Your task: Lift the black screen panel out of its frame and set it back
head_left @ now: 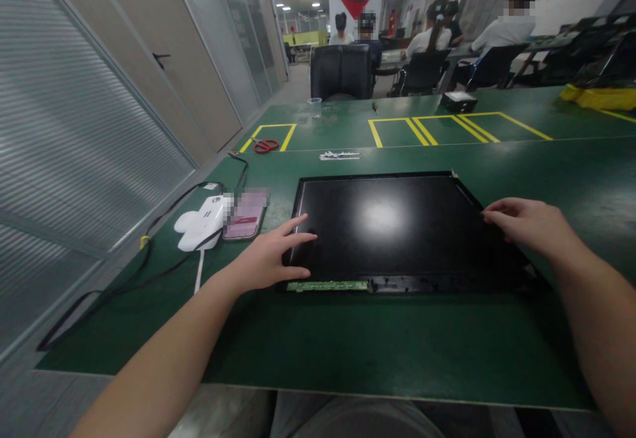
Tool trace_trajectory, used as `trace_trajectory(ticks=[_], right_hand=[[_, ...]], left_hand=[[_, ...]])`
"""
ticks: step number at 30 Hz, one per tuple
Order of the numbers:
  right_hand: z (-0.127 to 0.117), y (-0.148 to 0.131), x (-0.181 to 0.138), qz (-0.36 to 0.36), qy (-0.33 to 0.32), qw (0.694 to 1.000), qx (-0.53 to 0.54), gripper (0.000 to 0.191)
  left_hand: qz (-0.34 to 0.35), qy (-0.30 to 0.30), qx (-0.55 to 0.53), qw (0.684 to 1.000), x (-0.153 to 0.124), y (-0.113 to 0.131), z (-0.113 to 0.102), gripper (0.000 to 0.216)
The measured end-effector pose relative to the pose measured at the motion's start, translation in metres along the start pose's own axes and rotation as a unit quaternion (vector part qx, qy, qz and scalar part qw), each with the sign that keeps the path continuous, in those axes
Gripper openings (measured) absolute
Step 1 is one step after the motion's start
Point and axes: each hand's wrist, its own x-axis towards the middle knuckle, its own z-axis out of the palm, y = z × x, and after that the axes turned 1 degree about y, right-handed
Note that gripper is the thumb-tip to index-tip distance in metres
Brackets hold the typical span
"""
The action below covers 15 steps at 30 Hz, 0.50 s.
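Flat on the green table lies a black display panel (387, 232) with a dark frame and a bright reflection in its middle. A green circuit board strip (328, 285) runs along its near left edge. Resting on the panel's left side is my left hand (275, 256), its fingers spread over the border. At the opposite side my right hand (529, 222) pinches at the right edge, thumb and fingertips together. What lies between those fingertips, if anything, is too small to make out.
Left of the panel are a phone (244, 216), a white flower-shaped device (201, 222) and black cables (149, 259). Farther back lie red scissors (267, 146), white plastic pieces (339, 156), a clear cup (315, 107) and a small box (458, 101). People sit beyond the table.
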Motion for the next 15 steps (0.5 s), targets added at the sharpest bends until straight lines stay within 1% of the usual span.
trace_trajectory(ticks=[3,8,12,15], right_hand=[[0.002,0.003,0.002,-0.014,0.005,1.000,0.002,0.031],[0.001,0.004,0.002,-0.013,0.003,1.000,0.004,0.032],[0.000,0.003,0.002,-0.005,-0.002,1.000,-0.001,0.031],[-0.001,0.002,0.001,-0.008,0.000,1.000,0.000,0.031]], left_hand=[[0.003,0.000,-0.001,1.000,0.000,-0.002,0.001,0.060],[-0.010,0.018,0.016,1.000,0.001,-0.003,0.003,0.069],[-0.049,0.067,0.011,0.996,0.006,-0.005,0.006,0.058],[-0.099,0.109,0.026,0.989,0.010,-0.011,0.010,0.061]])
